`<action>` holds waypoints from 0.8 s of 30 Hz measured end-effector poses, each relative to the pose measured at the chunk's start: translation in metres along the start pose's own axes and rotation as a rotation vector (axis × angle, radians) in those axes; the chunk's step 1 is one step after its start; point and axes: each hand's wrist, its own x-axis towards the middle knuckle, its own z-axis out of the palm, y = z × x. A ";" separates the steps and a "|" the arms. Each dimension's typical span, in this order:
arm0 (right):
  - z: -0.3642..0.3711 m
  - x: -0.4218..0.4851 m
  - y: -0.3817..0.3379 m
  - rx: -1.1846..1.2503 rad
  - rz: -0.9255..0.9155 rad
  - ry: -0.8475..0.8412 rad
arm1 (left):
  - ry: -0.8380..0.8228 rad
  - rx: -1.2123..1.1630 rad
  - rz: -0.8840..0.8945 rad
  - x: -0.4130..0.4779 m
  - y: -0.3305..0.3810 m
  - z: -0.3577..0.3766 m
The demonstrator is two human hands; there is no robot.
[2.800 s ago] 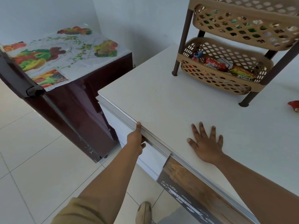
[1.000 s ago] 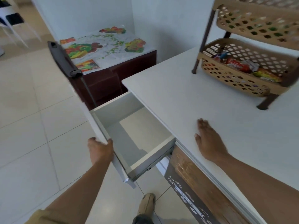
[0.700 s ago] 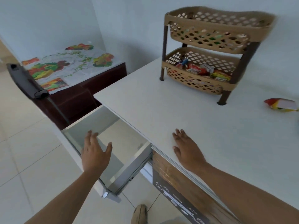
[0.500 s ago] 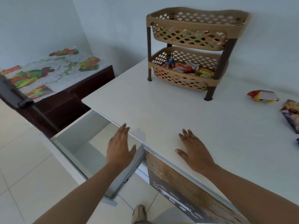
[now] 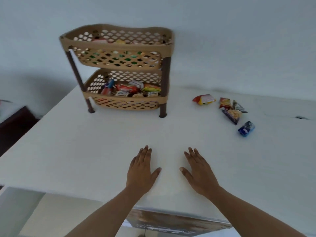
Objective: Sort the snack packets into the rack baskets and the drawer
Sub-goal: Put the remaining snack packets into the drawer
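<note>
A tan two-tier rack stands at the back of the white counter (image 5: 85, 151). Its upper basket (image 5: 118, 47) and lower basket (image 5: 126, 104) both hold several packets. Loose packets lie to the right: a red-and-yellow one (image 5: 204, 99), a red one (image 5: 225, 103), a dark striped one (image 5: 239, 106), a purple one (image 5: 232, 115) and a blue one (image 5: 246, 128). The open white drawer (image 5: 34, 211) shows at the lower left, nothing visible in it. My left hand (image 5: 142, 170) and my right hand (image 5: 198, 171) lie flat and empty on the counter near its front edge.
A pale wall rises behind the rack. A dark maroon cabinet (image 5: 12, 124) stands off the counter's left end. Under the counter's front edge is a wood-patterned panel (image 5: 171, 223).
My left hand pulled the drawer open, let go of it and came up onto the counter beside my right hand. The view swung right, bringing the loose packets into sight.
</note>
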 end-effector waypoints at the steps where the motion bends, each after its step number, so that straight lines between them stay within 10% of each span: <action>1: 0.001 0.001 -0.001 0.016 0.033 0.008 | -0.006 -0.007 0.029 0.007 0.001 0.002; 24: -0.094 0.083 0.171 0.275 0.642 0.346 | -0.106 -0.136 0.248 0.153 0.154 0.055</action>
